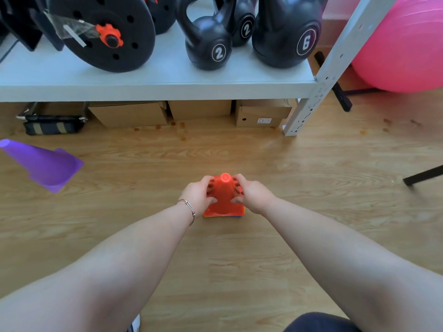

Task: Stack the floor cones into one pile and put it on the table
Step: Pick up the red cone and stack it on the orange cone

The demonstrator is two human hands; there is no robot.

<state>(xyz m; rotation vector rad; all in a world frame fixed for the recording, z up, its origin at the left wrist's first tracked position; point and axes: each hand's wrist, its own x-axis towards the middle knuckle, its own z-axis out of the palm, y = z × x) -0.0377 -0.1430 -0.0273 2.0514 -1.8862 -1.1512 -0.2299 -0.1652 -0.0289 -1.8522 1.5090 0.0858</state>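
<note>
Purple cone (45, 164) waits on its side while both hands hold the orange stack.
Off to the left it lies on the wooden floor (311, 168), well apart from the stack. In the middle, the left hand (200, 196) and right hand (251, 196) are closed around the orange cone (224, 195), which sits upright on the floor with other colours peeking out under its base. I think the stacking is partway done; next, the purple cone must join the pile.
</note>
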